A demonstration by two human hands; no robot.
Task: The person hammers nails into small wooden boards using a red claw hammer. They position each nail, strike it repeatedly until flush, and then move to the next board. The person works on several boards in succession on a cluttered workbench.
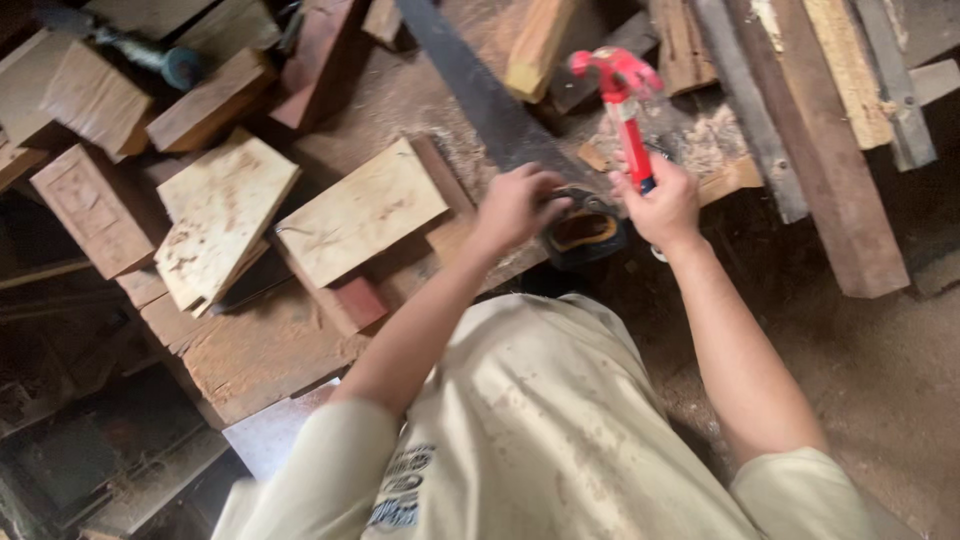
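A cluttered woodworking space: the tabletop [260, 350] is rough, dusted with sawdust and strewn with offcut boards and blocks, with long timbers [840, 150] lying at the right over a dirt floor.

A handsaw [490, 100] lies on the tabletop, its dark blade running from the far middle down toward the near right, so its long axis is a diagonal; the handle end [583, 232] points toward the person. The left hand [520, 205] rests at that handle end, fingers curled down onto it, though exactly what they pinch is hidden. The right hand [665, 205] has its fingers wrapped tight around the grip of a red claw hammer [625, 105], held nearly upright just right of the saw, head up and tilted slightly far-left, shaft vertical.

As a judgement, the work is at an early or middle stage: the hammer is raised rather than landed, and no change to the saw shows. Pale flat boards [360, 210] lie untouched to the left.
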